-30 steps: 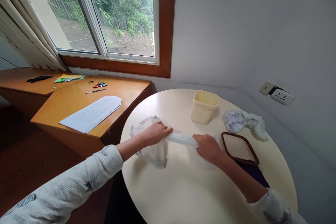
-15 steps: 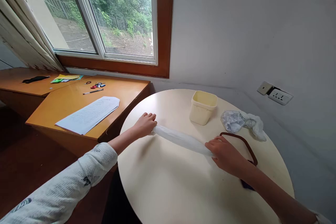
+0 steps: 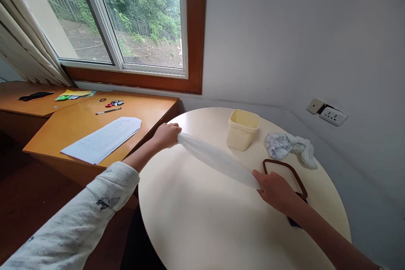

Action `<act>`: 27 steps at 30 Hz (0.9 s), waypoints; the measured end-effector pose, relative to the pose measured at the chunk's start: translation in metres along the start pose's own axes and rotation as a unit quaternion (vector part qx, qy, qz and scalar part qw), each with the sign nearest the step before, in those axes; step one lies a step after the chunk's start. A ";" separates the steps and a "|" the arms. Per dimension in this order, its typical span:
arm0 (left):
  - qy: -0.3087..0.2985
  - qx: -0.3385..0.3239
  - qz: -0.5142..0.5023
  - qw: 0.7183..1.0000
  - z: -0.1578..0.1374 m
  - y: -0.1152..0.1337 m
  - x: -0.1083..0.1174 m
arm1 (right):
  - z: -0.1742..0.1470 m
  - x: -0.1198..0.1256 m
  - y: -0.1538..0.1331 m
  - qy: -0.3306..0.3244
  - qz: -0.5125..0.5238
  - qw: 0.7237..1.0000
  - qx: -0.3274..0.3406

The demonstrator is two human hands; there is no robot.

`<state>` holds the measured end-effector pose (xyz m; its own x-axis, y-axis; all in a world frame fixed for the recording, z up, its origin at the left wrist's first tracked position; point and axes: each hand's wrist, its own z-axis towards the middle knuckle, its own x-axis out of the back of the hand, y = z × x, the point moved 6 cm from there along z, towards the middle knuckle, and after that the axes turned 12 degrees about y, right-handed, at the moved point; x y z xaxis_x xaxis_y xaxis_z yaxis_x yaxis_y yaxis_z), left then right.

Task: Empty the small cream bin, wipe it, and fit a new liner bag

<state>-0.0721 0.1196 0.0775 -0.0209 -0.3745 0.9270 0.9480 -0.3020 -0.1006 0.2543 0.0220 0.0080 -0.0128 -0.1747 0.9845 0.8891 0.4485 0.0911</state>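
Observation:
A translucent white plastic bag (image 3: 217, 159) is stretched lengthwise between my two hands, above the round cream table (image 3: 202, 228). My left hand (image 3: 167, 135) is closed around one end, over the table's left edge. The other end sits in the closed fingers of my right hand (image 3: 274, 190). Beyond the bag stands a pale yellow plastic tub (image 3: 242, 130), with no lid on it. A brown rounded frame (image 3: 292, 173) lies partly behind my right hand, and a dark piece (image 3: 295, 222) beside it is mostly hidden by my forearm.
Crumpled clear plastic bags (image 3: 289, 147) lie near the table's right edge, by the wall. On the wooden desk (image 3: 152, 109) at the left are paper sheets (image 3: 104, 139), a pen (image 3: 108, 111) and keys (image 3: 115, 103). A wall socket (image 3: 333, 115) is at the right.
My left hand has moved up and to the left, drawing the bag out longer and at a steeper slant. My right hand has shifted slightly right and stays closed on its end.

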 end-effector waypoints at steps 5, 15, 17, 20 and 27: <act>0.014 0.109 -0.042 0.993 0.039 -0.015 0.035 | 0.026 -0.023 0.011 0.024 0.053 0.993 -0.100; 0.051 0.137 -0.122 0.982 0.129 0.035 0.098 | 0.091 -0.058 0.008 0.100 0.096 0.968 -0.210; 0.056 0.127 -0.125 0.982 0.140 0.051 0.102 | 0.098 -0.064 0.008 0.113 0.104 0.960 -0.232; 0.060 0.113 -0.129 0.983 0.152 0.073 0.107 | 0.102 -0.069 0.011 0.131 0.121 0.949 -0.261; 0.060 0.101 -0.136 0.984 0.163 0.097 0.110 | 0.098 -0.065 0.009 0.156 0.205 0.922 -0.289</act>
<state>0.0697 0.1919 0.2286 -0.3080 -0.4079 0.8595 0.9458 -0.2292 0.2302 0.2181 0.1236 -0.0402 0.4303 -0.3782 0.8197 0.8865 0.0057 -0.4627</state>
